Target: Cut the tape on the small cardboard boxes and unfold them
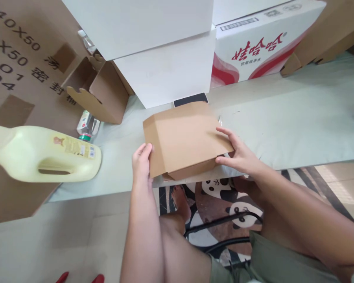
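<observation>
Cardboard box point(188, 137) at near edge of table point(283, 118). Left hand point(141, 159) pinches left flap point(157, 145); right hand point(240, 155) half-spread round right corner, firmness of hold unclear. Risk: uneven pressure could crease flap or tip box off edge. Box interior hidden; dark flat object point(191, 99) behind, partly covered.

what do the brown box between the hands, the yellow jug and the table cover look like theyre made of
Brown box: thin cardboard, matt, with crisp creases and thin cut edges.
Yellow jug: probably moulded plastic, smooth with a soft sheen and a handle opening through its body.
Table cover: likely cloth, dull and faintly wrinkled, though thin sheeting is possible.
</observation>
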A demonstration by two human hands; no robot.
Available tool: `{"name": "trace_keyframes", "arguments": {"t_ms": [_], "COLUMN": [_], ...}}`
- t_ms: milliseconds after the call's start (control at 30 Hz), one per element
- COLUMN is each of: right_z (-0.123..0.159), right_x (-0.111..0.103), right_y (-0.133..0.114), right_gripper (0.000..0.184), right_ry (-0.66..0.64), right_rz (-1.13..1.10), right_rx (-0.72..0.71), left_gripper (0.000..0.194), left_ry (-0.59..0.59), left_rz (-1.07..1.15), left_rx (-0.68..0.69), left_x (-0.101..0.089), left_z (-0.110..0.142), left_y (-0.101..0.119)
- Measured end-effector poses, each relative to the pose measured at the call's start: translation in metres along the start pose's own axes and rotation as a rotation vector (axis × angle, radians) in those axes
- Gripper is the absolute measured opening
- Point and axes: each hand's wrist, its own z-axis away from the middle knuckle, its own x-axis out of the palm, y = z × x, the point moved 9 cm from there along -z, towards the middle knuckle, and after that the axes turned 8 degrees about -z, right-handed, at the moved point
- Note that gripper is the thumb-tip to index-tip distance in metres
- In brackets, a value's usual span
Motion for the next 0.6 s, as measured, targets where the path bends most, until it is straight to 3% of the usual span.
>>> {"name": "trace_keyframes", "arguments": {"t_ms": [100, 300, 400, 600], "right_z": [0.000, -0.001, -0.002, 0.000], "right_x": [-0.003, -0.014, -0.013, -0.012], "right_y": [-0.003, -0.008, -0.007, -0.005], "right_gripper": [0.081, 0.066, 0.060, 0.052], "right_ry": [0.037, 0.204, 0.201, 0.230], "right_rz": [0.108, 0.238, 0.222, 0.198], "right_rx": [-0.030, -0.061, -0.051, -0.030], "left_gripper": [0.032, 0.053, 0.056, 0.030], "left_ry": [0.005, -0.224, -0.176, -0.098], "left_rz": [-0.018, 0.095, 0.051, 0.069], "left_rx": [-0.051, -0.103, -0.065, 0.022], "left_x": [-0.002, 0.019, 0.018, 0.015], "left_z": [0.006, 0.020, 0.017, 0.008], "left_y": [-0.001, 0.000, -0.002, -0.003]}}
